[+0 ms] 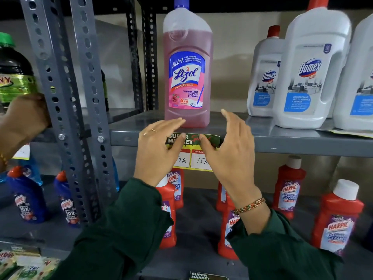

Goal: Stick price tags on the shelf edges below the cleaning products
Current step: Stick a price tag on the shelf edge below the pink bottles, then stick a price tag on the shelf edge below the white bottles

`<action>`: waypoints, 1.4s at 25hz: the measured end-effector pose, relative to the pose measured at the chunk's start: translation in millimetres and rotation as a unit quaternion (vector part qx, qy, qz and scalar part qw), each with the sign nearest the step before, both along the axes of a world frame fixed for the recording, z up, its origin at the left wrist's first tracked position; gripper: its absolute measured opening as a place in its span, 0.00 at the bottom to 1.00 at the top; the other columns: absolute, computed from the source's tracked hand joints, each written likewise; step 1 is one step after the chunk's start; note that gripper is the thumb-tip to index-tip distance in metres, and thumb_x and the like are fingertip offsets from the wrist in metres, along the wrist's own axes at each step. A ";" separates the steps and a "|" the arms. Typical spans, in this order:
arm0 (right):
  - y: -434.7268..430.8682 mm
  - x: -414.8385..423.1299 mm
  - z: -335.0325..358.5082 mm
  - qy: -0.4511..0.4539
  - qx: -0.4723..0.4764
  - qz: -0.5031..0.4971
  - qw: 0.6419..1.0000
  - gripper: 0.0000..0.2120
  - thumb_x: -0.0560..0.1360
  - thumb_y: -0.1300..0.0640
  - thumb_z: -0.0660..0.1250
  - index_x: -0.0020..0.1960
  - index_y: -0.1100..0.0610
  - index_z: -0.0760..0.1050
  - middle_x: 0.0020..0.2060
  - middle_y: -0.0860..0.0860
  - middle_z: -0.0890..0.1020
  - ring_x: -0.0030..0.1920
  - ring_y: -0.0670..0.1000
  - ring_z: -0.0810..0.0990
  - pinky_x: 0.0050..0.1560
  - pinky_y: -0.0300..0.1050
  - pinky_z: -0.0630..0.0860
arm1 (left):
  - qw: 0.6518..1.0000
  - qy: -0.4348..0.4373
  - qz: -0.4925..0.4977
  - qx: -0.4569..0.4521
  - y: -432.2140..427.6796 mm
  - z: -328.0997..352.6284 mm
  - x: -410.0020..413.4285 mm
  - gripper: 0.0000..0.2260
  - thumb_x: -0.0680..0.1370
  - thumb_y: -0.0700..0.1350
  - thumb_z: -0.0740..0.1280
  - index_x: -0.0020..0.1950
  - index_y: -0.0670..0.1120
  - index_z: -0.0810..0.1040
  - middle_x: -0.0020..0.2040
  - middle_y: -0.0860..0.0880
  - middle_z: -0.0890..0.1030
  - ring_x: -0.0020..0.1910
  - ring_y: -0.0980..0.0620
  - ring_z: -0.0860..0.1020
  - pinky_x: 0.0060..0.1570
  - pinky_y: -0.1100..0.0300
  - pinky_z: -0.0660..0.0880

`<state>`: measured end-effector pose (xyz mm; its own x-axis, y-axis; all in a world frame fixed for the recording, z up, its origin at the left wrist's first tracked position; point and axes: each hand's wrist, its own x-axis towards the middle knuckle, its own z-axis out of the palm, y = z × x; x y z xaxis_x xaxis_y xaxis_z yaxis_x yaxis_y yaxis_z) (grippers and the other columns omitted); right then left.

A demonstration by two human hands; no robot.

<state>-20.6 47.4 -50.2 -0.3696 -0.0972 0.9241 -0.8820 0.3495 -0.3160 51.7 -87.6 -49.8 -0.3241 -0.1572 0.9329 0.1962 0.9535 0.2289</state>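
Note:
A green, yellow and red price tag [194,140] with handwritten prices lies flat on the grey shelf edge [292,145], right below a pink Lizol bottle [187,77]. My left hand [159,150] covers the tag's left end, and its thumb presses on the green top strip. My right hand [232,150] covers the right end, thumb also on the strip. On both hands the fingers are spread and reach over the shelf top without gripping anything. The tag's lower half hangs below the edge.
White Domex bottles [310,77] stand to the right on the same shelf. Red Harpic bottles [339,219] fill the shelf below, and blue ones [26,201] stand at the left. Another person's hand [22,116] rests by the perforated upright [60,98]. Another tag [201,275] sits on the lower edge.

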 end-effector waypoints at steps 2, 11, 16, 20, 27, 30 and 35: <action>-1.0 -2.0 -1.0 0.011 -0.005 -0.044 0.999 0.29 0.70 0.44 0.68 0.63 0.61 0.67 0.48 0.54 0.83 0.54 0.53 0.76 0.66 0.51 0.61 | 0.999 -0.002 0.049 -0.015 3.1 -2.8 -6.3 0.14 0.76 0.54 0.62 0.54 0.48 0.81 0.54 0.50 0.82 0.58 0.52 0.73 0.64 0.45 0.61; -1.6 -16.0 -9.5 0.019 -0.070 0.036 0.997 0.16 0.72 0.48 0.66 0.48 0.53 0.60 0.44 0.52 0.83 0.51 0.47 0.73 0.59 0.26 0.52 | 0.997 0.049 0.061 0.004 -0.2 -6.7 -13.4 0.10 0.76 0.51 0.62 0.48 0.50 0.81 0.43 0.55 0.82 0.48 0.55 0.74 0.57 0.56 0.56; 3.5 -12.9 -7.3 0.040 -0.067 0.043 0.996 0.06 0.75 0.62 0.64 0.47 0.58 0.66 0.41 0.53 0.82 0.45 0.53 0.75 0.52 0.32 0.59 | 0.995 0.050 0.077 -0.039 -5.2 -9.1 -14.0 0.18 0.74 0.32 0.58 0.58 0.46 0.77 0.51 0.48 0.82 0.51 0.52 0.74 0.58 0.58 0.57; 14.0 -12.7 -0.4 0.077 -0.006 0.036 0.996 0.08 0.76 0.62 0.54 0.53 0.59 0.67 0.39 0.56 0.85 0.39 0.57 0.79 0.48 0.47 0.68 | 0.996 0.085 0.016 0.003 -0.8 -6.1 -14.8 0.28 0.69 0.25 0.51 0.64 0.44 0.72 0.65 0.45 0.72 0.51 0.51 0.77 0.58 0.51 0.71; 134.7 -75.2 44.3 0.004 -0.056 -0.116 0.992 0.10 0.72 0.65 0.63 0.53 0.61 0.73 0.42 0.63 0.80 0.45 0.65 0.76 0.40 0.56 0.73 | 0.960 0.261 0.086 0.047 59.2 22.0 -38.4 0.16 0.76 0.34 0.51 0.58 0.34 0.73 0.53 0.36 0.78 0.47 0.42 0.76 0.52 0.50 0.72; 196.4 -116.2 63.0 -0.121 0.099 -0.209 0.965 0.08 0.72 0.66 0.59 0.52 0.63 0.70 0.43 0.67 0.79 0.47 0.66 0.74 0.37 0.50 0.65 | 0.977 0.153 0.093 -0.113 130.3 23.3 -76.8 0.13 0.77 0.38 0.55 0.53 0.38 0.78 0.46 0.39 0.82 0.44 0.40 0.77 0.45 0.46 0.73; 231.8 -140.1 63.8 -0.160 0.331 -0.217 0.904 0.07 0.77 0.56 0.54 0.47 0.61 0.66 0.52 0.67 0.74 0.56 0.63 0.66 0.53 0.56 0.65 | 0.971 0.022 0.120 -0.204 217.8 13.8 -135.7 0.11 0.79 0.44 0.59 0.40 0.43 0.77 0.37 0.44 0.81 0.39 0.42 0.77 0.42 0.49 0.69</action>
<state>-160.7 279.2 13.6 -0.7441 -0.3713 0.5553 -0.5167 0.8468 -0.1262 -84.0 130.2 -36.0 -0.2816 0.1618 0.9458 -0.0411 0.9827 -0.1804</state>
